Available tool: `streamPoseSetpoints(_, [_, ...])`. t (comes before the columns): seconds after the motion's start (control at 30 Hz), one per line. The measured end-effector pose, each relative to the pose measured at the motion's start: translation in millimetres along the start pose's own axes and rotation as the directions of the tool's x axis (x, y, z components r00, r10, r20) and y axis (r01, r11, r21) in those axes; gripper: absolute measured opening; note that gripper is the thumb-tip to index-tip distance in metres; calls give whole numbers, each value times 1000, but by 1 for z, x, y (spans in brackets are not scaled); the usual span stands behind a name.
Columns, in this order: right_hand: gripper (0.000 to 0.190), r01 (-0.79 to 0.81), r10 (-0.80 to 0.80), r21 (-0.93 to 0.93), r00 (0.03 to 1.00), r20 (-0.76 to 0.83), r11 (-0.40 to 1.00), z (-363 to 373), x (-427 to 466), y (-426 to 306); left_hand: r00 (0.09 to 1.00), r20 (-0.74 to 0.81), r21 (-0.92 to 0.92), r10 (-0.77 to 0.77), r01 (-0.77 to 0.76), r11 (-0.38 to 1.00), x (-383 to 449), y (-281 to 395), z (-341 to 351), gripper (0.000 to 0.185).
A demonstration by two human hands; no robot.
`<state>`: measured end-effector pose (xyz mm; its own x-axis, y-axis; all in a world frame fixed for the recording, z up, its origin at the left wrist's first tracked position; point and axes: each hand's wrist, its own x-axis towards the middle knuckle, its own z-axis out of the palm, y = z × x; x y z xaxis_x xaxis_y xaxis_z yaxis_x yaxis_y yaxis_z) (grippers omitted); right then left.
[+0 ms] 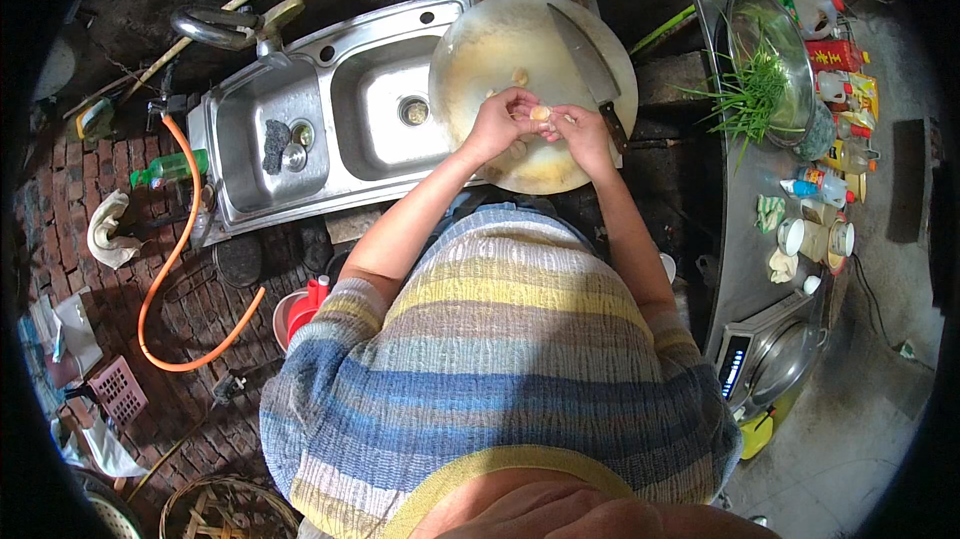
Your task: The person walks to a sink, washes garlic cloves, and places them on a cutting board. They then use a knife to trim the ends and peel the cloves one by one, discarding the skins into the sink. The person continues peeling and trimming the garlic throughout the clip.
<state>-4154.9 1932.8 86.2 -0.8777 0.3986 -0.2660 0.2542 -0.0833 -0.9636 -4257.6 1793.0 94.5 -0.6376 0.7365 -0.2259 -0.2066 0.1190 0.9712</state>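
Both my hands meet over a round cutting board [480, 36] that rests across the sink's right end. My left hand [504, 122] and my right hand [581, 135] pinch a small pale, rounded piece [540, 112] between their fingertips; it may be a garlic clove, but its kind is not certain. Another small tan piece [519, 76] lies on the board just beyond my fingers. A cleaver [583, 51] lies flat on the board's right side, its dark handle close to my right hand. Small pale bits sit partly hidden under and beside my fingers.
Left of the board is a double stainless steel sink [330, 118], with a dark scouring pad [275, 146] in its left basin. An orange hose [154, 291] hangs over the brick floor. On the right counter, green stalks [757, 88] lie over a metal bowl [802, 58], near several bottles.
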Motion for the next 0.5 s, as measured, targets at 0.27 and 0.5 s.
streamPoseSetpoints(0.27, [18, 108, -113, -352, 994, 4, 930, 2, -13, -26, 977, 175, -111, -120, 141, 984, -4, -1, -13, 27])
streamPoseSetpoints(0.5, [12, -158, 154, 131, 987, 40, 979, -4, -1, -5, 948, 255, -456, -189, 290, 841, -5, -16, -15, 24])
